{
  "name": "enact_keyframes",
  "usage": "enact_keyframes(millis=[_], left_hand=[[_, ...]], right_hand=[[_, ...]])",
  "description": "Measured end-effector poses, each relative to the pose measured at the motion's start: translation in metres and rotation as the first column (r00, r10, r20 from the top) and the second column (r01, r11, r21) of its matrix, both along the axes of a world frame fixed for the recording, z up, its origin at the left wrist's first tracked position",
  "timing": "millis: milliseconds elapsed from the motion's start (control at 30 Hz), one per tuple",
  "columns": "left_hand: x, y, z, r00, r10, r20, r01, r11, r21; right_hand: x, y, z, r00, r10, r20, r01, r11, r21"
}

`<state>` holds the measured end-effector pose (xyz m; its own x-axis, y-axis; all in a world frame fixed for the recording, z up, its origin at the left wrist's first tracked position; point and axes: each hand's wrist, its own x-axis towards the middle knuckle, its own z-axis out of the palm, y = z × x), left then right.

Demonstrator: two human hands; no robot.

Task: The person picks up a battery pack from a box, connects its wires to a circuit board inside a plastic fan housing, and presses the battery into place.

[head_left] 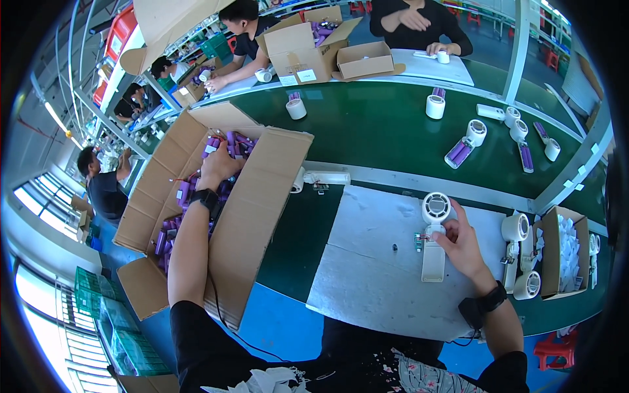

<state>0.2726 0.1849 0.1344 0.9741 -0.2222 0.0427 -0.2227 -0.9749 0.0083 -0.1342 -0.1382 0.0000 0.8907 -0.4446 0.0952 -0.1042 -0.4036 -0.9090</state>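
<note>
The left hand (218, 167) reaches into the open brown cardboard box (262, 196), fingers curled among purple cylindrical battery cells (230, 143); picking one cleanly means pinching its middle. The right hand (462, 243) pinches the white plastic handheld fan (434, 239) steady on the grey tabletop mat (373, 262).

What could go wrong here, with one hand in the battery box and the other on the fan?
1. The right hand alone steadies the white handheld fan; its small circuit board hangs out on thin wires and might snag.
2. The left hand reaches into the cardboard box of purple cells while the fan sits well to the side, possibly unwatched.
</note>
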Motion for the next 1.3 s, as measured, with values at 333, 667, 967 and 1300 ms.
enact_keyframes(millis=[333, 667, 967, 1300], left_hand=[[0.013, 0.016, -0.003, 0.974, -0.179, -0.141, 0.154, 0.973, -0.172], [0.016, 0.026, -0.007, 0.991, -0.13, -0.02, 0.126, 0.98, -0.152], [-0.013, 0.007, 0.007, 0.948, -0.178, -0.265, 0.072, 0.928, -0.366], [-0.003, 0.018, 0.01, 0.888, -0.232, -0.396, 0.037, 0.896, -0.443]], right_hand=[[0.0, 0.0, -0.002, 1.0, 0.001, 0.004, -0.001, 1.0, 0.013], [0.004, 0.002, 0.002, 1.0, 0.004, -0.01, -0.004, 1.0, -0.008], [0.002, 0.0, -0.005, 1.0, -0.004, 0.022, 0.004, 1.0, 0.007], [0.004, 0.0, -0.002, 1.0, 0.0, 0.018, 0.0, 1.0, -0.007]])
